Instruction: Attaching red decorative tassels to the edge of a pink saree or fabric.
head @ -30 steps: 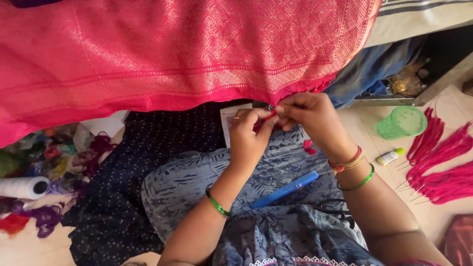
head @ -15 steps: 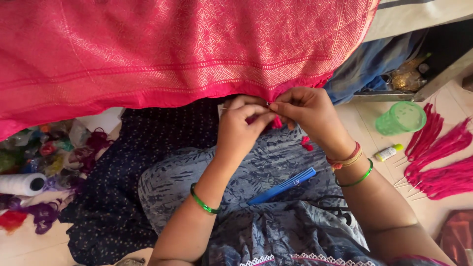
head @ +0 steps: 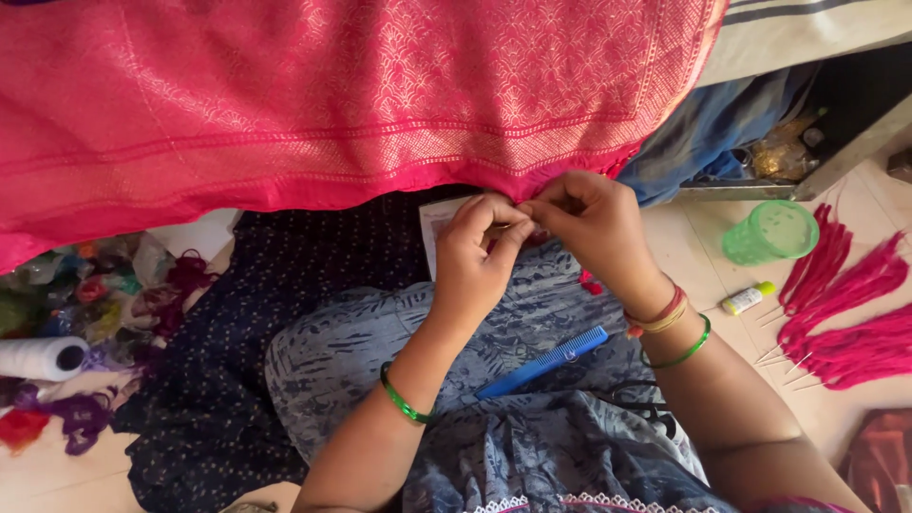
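A wide pink fabric with gold woven patterns (head: 332,104) hangs across the top of the view. My left hand (head: 480,256) and my right hand (head: 594,228) meet at its lower hem, fingertips pinched together on the hem edge and a bit of pink thread. Each wrist wears a green bangle; the right wrist also has red and yellow threads. A small pink tassel piece (head: 591,281) lies on my lap just below my right hand. A blue comb (head: 546,361) rests on my lap.
Pink tassel bundles (head: 845,313) with sticks lie on the floor at right, beside a green plastic cup (head: 771,232) and a small glue tube (head: 747,299). Black scissors (head: 641,399) lie on my lap. A white thread spool (head: 43,358) and colourful thread scraps (head: 104,294) sit at left.
Both hands stayed pinched together at the hem, shifting slightly up and down and regripping; the view moved a little.
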